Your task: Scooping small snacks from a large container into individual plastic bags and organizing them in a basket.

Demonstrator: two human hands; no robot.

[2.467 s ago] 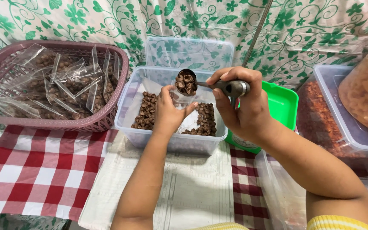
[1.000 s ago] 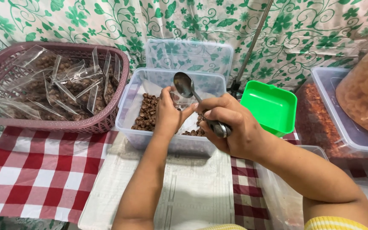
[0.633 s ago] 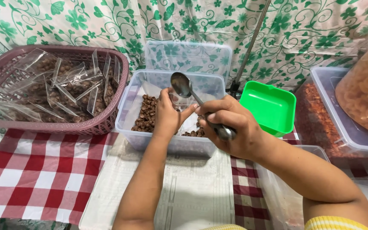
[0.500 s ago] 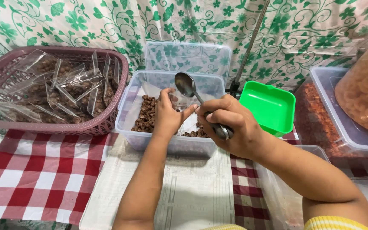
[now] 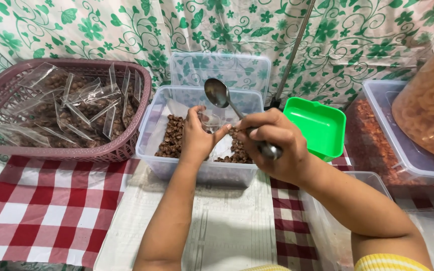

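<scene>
My left hand [image 5: 197, 139] grips a small clear plastic bag [image 5: 210, 122] over a clear plastic tub [image 5: 159, 131] that holds brown round snacks [image 5: 173, 138]. My right hand [image 5: 272, 143] is closed round the handle of a metal spoon [image 5: 218, 94], and its fingers touch the bag's edge. The spoon's bowl is empty and points up and to the left, above the tub. The bag's contents are mostly hidden by my left hand.
A maroon basket [image 5: 126, 145] at the left holds several filled clear bags [image 5: 84, 103]. A clear lid [image 5: 222, 70] leans behind the tub. A green square container [image 5: 317, 128] sits to the right, then tubs of reddish snacks [image 5: 377, 145]. A checked cloth [image 5: 41, 211] and paper [image 5: 227, 226] cover the table.
My right hand tipped the loaded spoon at the bag, then dropped lower beside my left hand. The spoon is now empty and upright. My left hand stayed over the tub.
</scene>
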